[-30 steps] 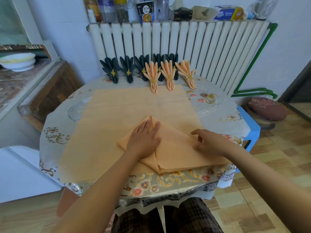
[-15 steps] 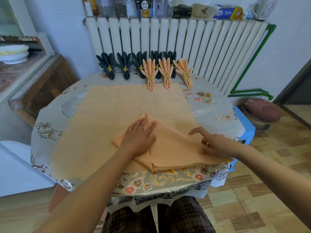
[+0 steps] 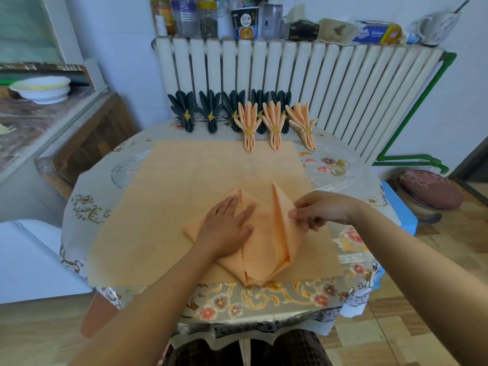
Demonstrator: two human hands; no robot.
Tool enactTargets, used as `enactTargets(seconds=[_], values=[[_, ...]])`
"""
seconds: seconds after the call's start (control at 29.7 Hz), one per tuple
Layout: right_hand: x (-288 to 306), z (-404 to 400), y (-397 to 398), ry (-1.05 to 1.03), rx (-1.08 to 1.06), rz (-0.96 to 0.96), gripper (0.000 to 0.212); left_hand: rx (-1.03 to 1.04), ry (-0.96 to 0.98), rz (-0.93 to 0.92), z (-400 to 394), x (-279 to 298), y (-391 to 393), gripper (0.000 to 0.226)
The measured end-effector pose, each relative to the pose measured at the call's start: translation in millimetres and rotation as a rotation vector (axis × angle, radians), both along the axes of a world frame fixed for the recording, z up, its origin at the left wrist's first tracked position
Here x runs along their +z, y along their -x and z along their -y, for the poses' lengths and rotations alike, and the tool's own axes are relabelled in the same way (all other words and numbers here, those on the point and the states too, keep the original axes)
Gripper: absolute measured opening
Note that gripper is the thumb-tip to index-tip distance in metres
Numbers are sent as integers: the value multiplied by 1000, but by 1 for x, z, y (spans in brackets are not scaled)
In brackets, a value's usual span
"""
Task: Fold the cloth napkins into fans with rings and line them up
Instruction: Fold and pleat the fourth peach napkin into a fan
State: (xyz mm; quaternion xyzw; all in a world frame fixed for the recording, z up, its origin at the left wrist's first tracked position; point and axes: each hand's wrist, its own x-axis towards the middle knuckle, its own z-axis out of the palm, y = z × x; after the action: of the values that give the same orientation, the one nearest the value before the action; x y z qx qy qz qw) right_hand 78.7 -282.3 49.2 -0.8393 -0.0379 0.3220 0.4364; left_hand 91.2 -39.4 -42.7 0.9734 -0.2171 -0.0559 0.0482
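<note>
head view, table: peach napkin (image 3: 264, 249) at near edge, long axis running away from person. left hand (image 3: 227, 228) flat, pressing its left half; right hand (image 3: 317, 210) pinches raised right flap. finished fans: five dark (image 3: 184, 112), three peach (image 3: 248, 122). loose ring (image 3: 340, 167): one, far right.

The napkin (image 3: 264, 233) is peach. The finished fans (image 3: 184, 112) are dark green and peach with gold rings. The counter (image 3: 264, 302) cover has flowers.

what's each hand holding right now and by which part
The right hand pinches the peach napkin by its raised right flap. The left hand grips nothing; it presses flat on the napkin's left side.
</note>
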Motion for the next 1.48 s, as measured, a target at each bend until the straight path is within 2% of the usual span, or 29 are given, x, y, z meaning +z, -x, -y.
enactTargets(seconds=[0.07, 0.17, 0.34, 0.47, 0.54, 0.67, 0.77, 0.94, 1.04, 1.11, 1.25, 1.35, 1.48], values=[[-7, -13, -10, 171, -27, 158, 30, 3, 16, -5, 0, 0, -1, 56], [-19, -32, -19, 188, -127, 206, 23, 15, 49, 7, -1, 0, 0, 54], [-49, -59, -29, 221, -282, 299, 42, 55, 201, -14, -1, 0, 1, 57], [-67, -72, -32, 314, -324, 454, 24, 118, 425, -63, -4, 7, 4, 61], [-71, -77, -30, 379, -349, 551, 18, 113, 458, -46, -4, 7, 6, 61], [-79, -83, -27, 385, -438, 666, 22, 56, 344, -11, -4, 5, 4, 60], [-88, -84, -28, 456, -362, 752, 27, 31, 203, -20, -3, 8, 4, 57], [-91, -85, -23, 492, -363, 859, 24, 32, 141, -7, -2, 9, 6, 56], [-86, -91, 5, 374, -440, 945, 10, 32, 129, -14, -2, 8, 5, 56], [-84, -96, 33, 279, -449, 924, 4, 33, 124, -27, -1, 8, 4, 57], [-91, -107, 81, 219, -284, 939, 18, 39, 125, -70, -3, 8, 1, 57], [-94, -110, 93, 281, -166, 982, 30, 36, 114, -87, -3, 10, 1, 57], [-90, -111, 94, 405, -56, 1105, 30, 45, 113, -134, -2, 14, 2, 56]])
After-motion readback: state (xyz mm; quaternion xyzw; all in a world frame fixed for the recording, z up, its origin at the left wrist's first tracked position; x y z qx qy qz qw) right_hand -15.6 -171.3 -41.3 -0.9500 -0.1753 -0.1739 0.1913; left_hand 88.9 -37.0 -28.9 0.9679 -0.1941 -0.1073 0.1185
